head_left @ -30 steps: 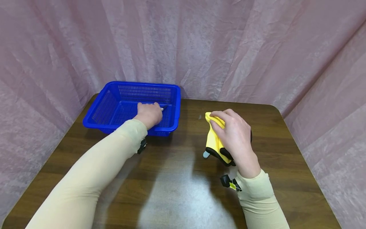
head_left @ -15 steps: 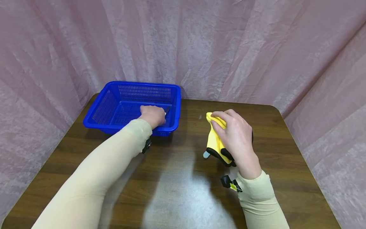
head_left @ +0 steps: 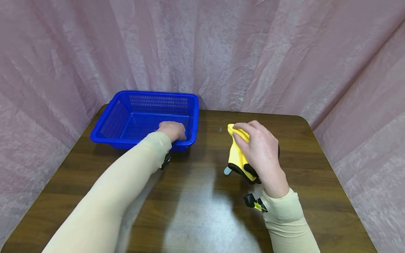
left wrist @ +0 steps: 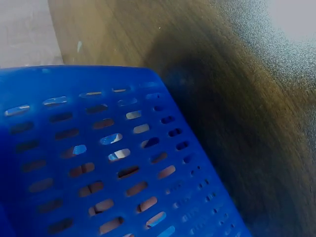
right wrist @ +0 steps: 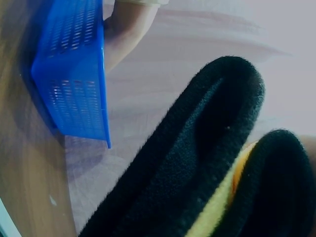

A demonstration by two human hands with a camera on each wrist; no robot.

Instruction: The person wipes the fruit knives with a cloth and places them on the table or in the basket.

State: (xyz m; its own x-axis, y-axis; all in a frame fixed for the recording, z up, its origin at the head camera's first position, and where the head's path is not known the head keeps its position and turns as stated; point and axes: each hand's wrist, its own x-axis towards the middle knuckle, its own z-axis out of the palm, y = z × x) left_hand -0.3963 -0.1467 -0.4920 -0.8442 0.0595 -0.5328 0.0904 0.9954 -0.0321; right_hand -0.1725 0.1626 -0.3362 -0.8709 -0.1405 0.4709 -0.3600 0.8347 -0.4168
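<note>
In the head view my left hand (head_left: 172, 130) reaches into the right part of the blue plastic basket (head_left: 158, 93), knuckles up, fingertips hidden. A thin dark pointed sliver (head_left: 186, 121) shows just beyond the hand; I cannot tell whether the fingers hold it. Through the slots of the basket wall (left wrist: 98, 79), the left wrist view shows bits of skin, blue and white. My right hand (head_left: 261, 146) pinches a yellow cloth item (head_left: 235, 154) with black edging between thumb and fingers. Close up in the right wrist view, its black fuzzy lining (right wrist: 182, 148) forms open folds.
A pale grey rounded tip (head_left: 227, 171) pokes out under the yellow cloth's lower left edge. The brown wooden table (head_left: 202, 211) carries basket and cloth. Pink curtains (head_left: 237, 52) hang behind it and along the right side.
My left hand has shifted a little to the right and nearer, toward the basket's front right corner. The whitish piece seen beside its fingers is now hidden. The right hand and yellow cloth stay put.
</note>
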